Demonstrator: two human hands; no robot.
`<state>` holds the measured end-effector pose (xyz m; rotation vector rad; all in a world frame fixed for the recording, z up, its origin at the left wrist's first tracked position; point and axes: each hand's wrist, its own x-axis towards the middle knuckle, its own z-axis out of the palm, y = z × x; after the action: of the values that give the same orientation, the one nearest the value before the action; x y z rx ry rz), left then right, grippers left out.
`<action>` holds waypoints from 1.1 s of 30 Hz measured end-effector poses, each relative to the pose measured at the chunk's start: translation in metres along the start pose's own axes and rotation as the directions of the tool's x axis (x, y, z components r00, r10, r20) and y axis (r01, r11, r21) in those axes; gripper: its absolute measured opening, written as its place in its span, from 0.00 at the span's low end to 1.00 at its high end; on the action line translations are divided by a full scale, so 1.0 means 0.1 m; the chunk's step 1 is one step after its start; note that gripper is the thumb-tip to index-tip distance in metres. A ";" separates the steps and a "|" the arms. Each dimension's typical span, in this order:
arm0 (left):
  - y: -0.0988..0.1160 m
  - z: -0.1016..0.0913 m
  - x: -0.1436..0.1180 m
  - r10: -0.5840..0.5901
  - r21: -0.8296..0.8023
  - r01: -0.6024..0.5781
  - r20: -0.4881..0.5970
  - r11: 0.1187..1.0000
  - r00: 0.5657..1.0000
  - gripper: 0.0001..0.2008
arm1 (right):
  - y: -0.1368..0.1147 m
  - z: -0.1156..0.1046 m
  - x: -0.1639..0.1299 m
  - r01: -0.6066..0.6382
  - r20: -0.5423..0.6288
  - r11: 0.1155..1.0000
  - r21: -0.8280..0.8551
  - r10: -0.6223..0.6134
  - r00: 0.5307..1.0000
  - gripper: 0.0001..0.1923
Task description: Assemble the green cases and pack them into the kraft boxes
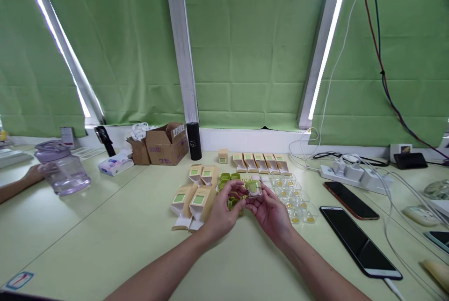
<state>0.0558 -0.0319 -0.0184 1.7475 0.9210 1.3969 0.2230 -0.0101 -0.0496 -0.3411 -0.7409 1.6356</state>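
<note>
A small clear plastic case with a green part on top (253,188) is held up over the table between my two hands. My right hand (272,213) grips it from the right, thumb and fingers closed at its side and underneath. Curled fingers and thumb of my left hand (224,212) meet its left edge. Partly hidden behind my hands are several green pieces (229,177). Rows of clear plastic shells with yellow centres (294,205) lie beside my right hand. Open kraft boxes with green labels (199,200) stand to the left of my left hand.
More small kraft boxes (259,162) line the back, near a black cylinder (194,141) and a cardboard carton (167,145). Phones (359,240), cables and a power strip (354,174) lie right. At left, another person's hand (33,174) is by a purple jug (61,170).
</note>
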 end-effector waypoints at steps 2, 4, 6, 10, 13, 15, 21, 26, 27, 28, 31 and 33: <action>0.03 -0.02 0.00 0.008 0.032 -0.008 0.004 0.999 1.000 0.11 | 0.00 -0.01 0.00 -0.007 0.001 1.000 -0.005 0.007 1.000 0.14; 0.05 -0.04 0.02 0.029 0.053 -0.029 -0.004 0.998 1.000 0.06 | 0.00 0.00 0.00 -0.010 0.000 1.000 -0.014 0.010 1.000 0.14; 0.05 -0.05 0.03 0.058 0.059 -0.056 -0.021 0.997 0.998 0.06 | -0.01 0.01 0.00 -0.007 -0.005 1.000 -0.022 0.007 1.000 0.14; 0.04 -0.08 0.04 0.070 0.063 -0.066 -0.054 0.996 0.996 0.11 | -0.06 0.07 -0.03 -0.010 -0.037 0.999 -0.045 0.008 0.999 0.18; 0.06 -0.09 0.04 0.033 0.083 -0.027 -0.074 0.996 0.997 0.12 | -0.13 0.14 -0.08 0.010 -0.066 0.992 -0.123 -0.018 0.998 0.25; 0.07 -0.09 0.04 0.008 0.111 0.001 -0.085 0.994 0.996 0.13 | -0.16 0.18 -0.10 0.043 -0.073 0.981 -0.191 -0.058 0.996 0.28; 0.04 -0.08 0.04 0.021 0.108 -0.012 -0.082 0.994 0.996 0.13 | -0.15 0.20 -0.13 0.157 -0.052 0.917 -0.367 -0.189 0.981 0.31; 0.00 -0.06 0.03 -0.020 0.047 0.020 -0.006 0.999 1.000 0.26 | -0.11 0.16 -0.11 0.233 -0.034 0.841 -0.489 -0.286 0.958 0.34; -0.01 -0.06 0.02 -0.031 0.043 0.031 0.008 0.999 0.999 0.28 | -0.11 0.15 -0.10 0.242 -0.023 0.831 -0.500 -0.292 0.956 0.34; -0.02 -0.06 0.02 -0.042 0.039 0.041 0.016 0.998 0.999 0.29 | -0.10 0.15 -0.10 0.251 -0.010 0.826 -0.506 -0.296 0.955 0.34; -0.04 -0.05 0.02 -0.068 0.024 0.068 0.021 0.997 0.997 0.31 | -0.09 0.18 -0.12 0.282 0.031 0.808 -0.517 -0.312 0.950 0.33; -0.05 -0.04 0.03 -0.071 0.023 0.071 0.023 0.997 0.997 0.30 | -0.09 0.20 -0.14 0.301 0.057 0.792 -0.531 -0.322 0.945 0.31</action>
<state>0.0518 -0.0266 -0.0207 1.7275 0.9799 1.3223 0.2209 -0.0284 -0.0311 -0.6093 -1.1622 1.0831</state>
